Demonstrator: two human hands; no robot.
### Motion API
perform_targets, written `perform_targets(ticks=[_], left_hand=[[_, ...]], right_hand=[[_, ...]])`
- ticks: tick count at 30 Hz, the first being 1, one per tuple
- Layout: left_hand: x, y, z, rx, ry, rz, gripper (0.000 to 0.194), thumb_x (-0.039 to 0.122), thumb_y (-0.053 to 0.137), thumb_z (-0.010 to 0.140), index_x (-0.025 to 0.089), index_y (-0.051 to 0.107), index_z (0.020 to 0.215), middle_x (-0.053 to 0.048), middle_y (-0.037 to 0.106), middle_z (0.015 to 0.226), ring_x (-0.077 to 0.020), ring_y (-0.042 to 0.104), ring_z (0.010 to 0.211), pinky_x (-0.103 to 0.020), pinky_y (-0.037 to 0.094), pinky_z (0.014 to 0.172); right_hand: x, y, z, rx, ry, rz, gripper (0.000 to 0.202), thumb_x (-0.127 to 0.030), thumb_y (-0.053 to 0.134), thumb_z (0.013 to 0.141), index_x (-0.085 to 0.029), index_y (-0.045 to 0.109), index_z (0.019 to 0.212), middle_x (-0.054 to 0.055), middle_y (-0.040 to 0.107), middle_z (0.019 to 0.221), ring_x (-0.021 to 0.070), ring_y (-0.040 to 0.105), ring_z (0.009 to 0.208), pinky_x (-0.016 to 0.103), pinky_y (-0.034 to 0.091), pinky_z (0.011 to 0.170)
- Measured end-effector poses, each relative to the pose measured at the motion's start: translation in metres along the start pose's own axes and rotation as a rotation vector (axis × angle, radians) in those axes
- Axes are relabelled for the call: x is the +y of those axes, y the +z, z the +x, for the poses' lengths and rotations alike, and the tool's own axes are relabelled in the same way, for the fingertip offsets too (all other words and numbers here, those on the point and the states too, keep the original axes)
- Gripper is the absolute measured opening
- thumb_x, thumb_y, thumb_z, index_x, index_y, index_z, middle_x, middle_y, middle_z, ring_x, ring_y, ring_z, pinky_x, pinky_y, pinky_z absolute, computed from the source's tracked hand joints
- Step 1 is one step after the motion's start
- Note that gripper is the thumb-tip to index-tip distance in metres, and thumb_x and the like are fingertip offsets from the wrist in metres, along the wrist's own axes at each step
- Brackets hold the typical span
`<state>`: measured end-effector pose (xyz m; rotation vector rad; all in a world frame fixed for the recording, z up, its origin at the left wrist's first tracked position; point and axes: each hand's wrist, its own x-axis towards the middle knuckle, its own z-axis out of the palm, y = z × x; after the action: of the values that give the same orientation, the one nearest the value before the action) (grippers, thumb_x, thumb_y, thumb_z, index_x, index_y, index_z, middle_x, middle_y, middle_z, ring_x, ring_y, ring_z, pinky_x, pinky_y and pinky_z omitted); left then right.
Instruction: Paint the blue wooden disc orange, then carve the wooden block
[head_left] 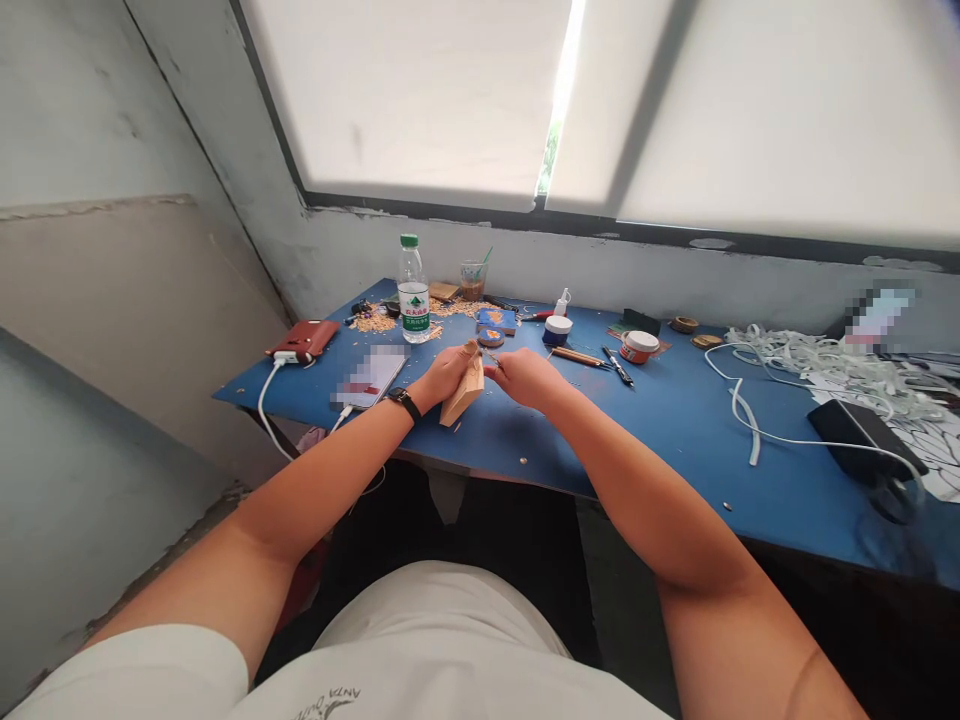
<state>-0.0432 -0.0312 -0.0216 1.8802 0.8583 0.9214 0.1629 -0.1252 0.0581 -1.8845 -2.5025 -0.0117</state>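
My left hand (448, 374) is closed around a pale wooden block (466, 396), tilted above the front edge of the blue table. Fingers of my right hand (526, 378) wrap a slim carving tool (490, 356); its handle is hidden in the grip. The tool's thin metal end points left and meets the upper part of the block, where the surface looks cut. Whether the edge is a blade or a gouge is too small to make out. Just beyond my hands lie a round wooden piece (491, 338) and a blue-and-orange square block (496, 320).
On the blue table (652, 440) stand a water bottle (414, 300), a cup (473, 280) and paint jars, white-lidded (558, 329) and red (640, 347). Wood shavings (375, 318) lie at back left. A phone (373, 375) is by my left wrist; cables (795, 438) and white strips (817, 365) spread right.
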Motion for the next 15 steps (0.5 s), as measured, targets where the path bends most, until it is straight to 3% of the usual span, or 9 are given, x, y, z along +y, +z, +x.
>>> perform_targets(ticks=[6,11,15], left_hand=[[0.000,0.001,-0.004,-0.065,0.007,-0.007,0.092,0.116,0.057,0.102,0.028,0.052,0.077,0.002,0.044,0.072,-0.0188,0.040,0.074,-0.037,0.038,0.071],[0.005,0.000,-0.007,-0.114,0.048,-0.023,0.079,0.101,0.068,0.105,0.026,0.057,0.083,0.001,0.049,0.077,-0.0195,0.047,0.076,-0.037,0.045,0.075],[0.007,-0.002,-0.006,-0.116,0.052,-0.019,0.065,0.084,0.070,0.111,0.026,0.059,0.085,0.000,0.054,0.078,-0.0201,0.051,0.077,-0.036,0.047,0.076]], right_hand=[[0.003,-0.008,-0.006,-0.037,-0.128,-0.008,0.052,-0.049,0.049,0.139,-0.017,0.089,0.131,0.017,0.090,0.119,0.0281,0.078,0.100,0.038,0.037,0.079],[0.003,-0.011,-0.008,-0.061,-0.195,-0.002,0.044,-0.042,0.053,0.138,-0.015,0.087,0.134,0.016,0.090,0.118,0.0280,0.077,0.101,0.038,0.038,0.081],[-0.003,-0.010,-0.010,-0.036,-0.130,-0.040,0.048,-0.039,0.049,0.139,-0.012,0.088,0.136,0.019,0.090,0.123,0.0276,0.076,0.103,0.039,0.035,0.082]])
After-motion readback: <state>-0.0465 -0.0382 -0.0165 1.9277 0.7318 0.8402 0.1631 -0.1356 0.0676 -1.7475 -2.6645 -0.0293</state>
